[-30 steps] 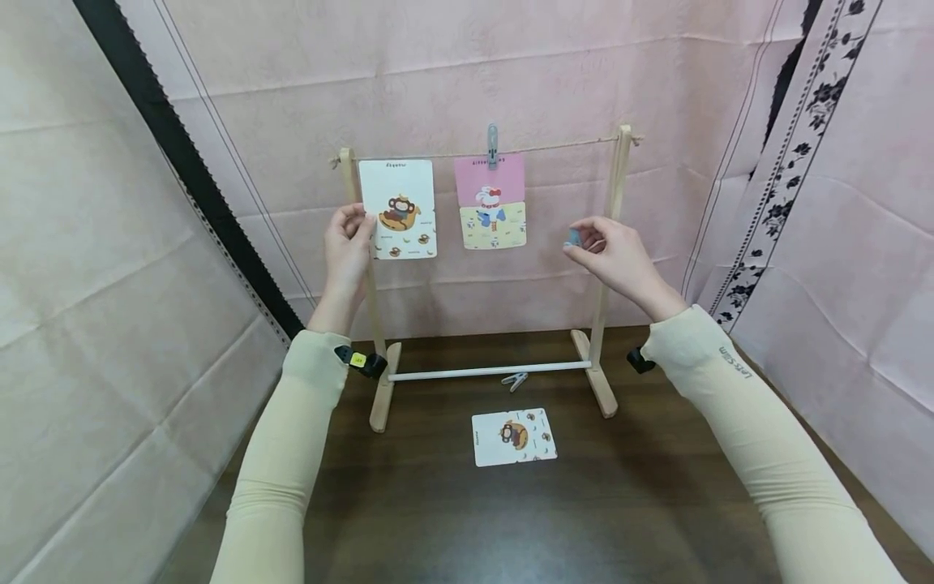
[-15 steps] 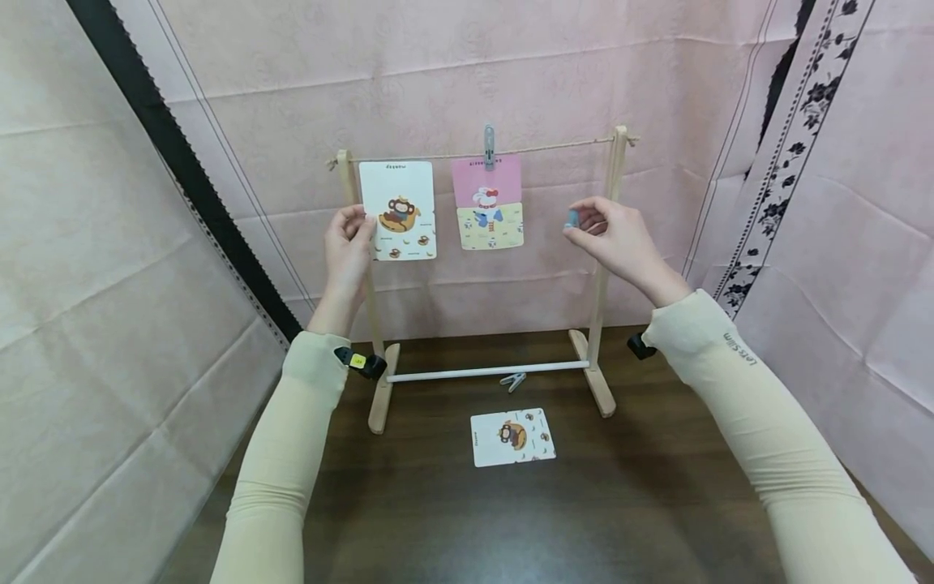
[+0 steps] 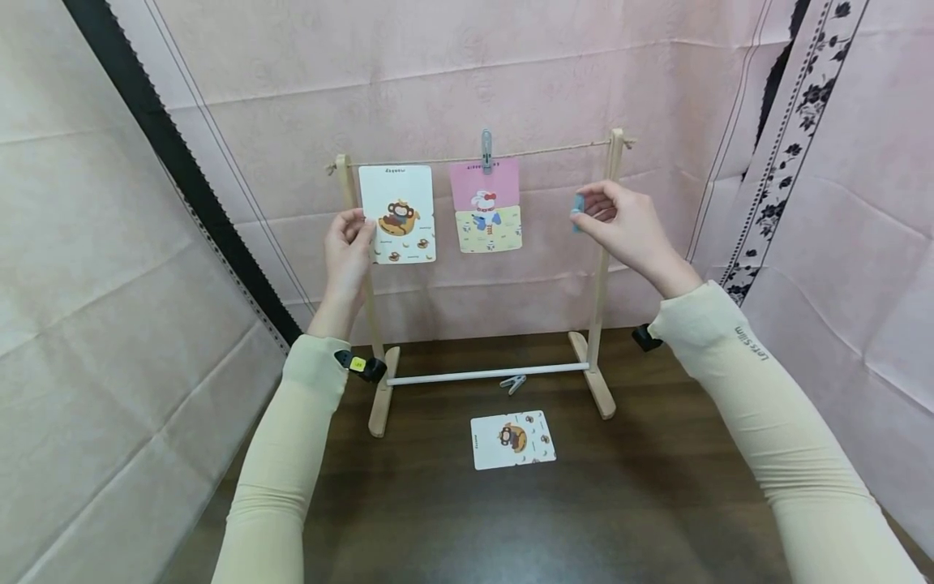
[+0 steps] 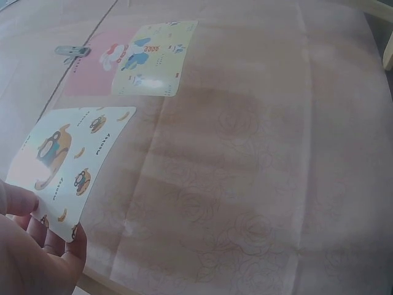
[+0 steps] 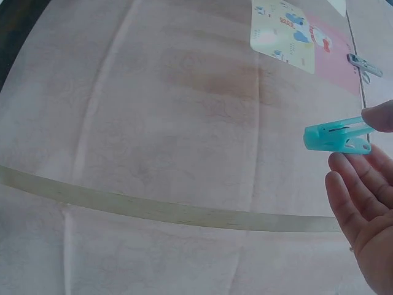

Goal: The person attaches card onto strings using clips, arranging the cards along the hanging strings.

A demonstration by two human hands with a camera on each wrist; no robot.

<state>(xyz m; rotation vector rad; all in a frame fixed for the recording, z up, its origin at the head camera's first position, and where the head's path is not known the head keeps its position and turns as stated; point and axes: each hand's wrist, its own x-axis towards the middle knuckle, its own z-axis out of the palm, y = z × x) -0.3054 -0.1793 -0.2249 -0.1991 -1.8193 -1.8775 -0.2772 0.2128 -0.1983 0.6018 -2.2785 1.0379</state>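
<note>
My left hand point(image 3: 347, 253) pinches the left edge of a white card point(image 3: 405, 182) with a monkey and banana picture. The card stands upright, its top edge close under the rope point(image 3: 562, 150). On the right, my right hand point(image 3: 629, 227) pinches a teal clothespin point(image 5: 334, 136) between thumb and fingers, near the right post. Between the hands, a pink and yellow card point(image 3: 467, 191) hangs from the rope by a grey-blue clothespin point(image 3: 486, 150).
The rope runs between two wooden posts point(image 3: 600, 300) joined below by a white rod point(image 3: 481, 375). Behind the rod lies another clothespin point(image 3: 514, 382) on the dark table point(image 3: 467, 527). In front lies a second monkey card point(image 3: 485, 442). Pale cloth point(image 3: 511, 97) stands behind.
My right hand has risen along the right post with the teal clothespin, more of which now shows. The left hand keeps the monkey card in nearly the same place.
</note>
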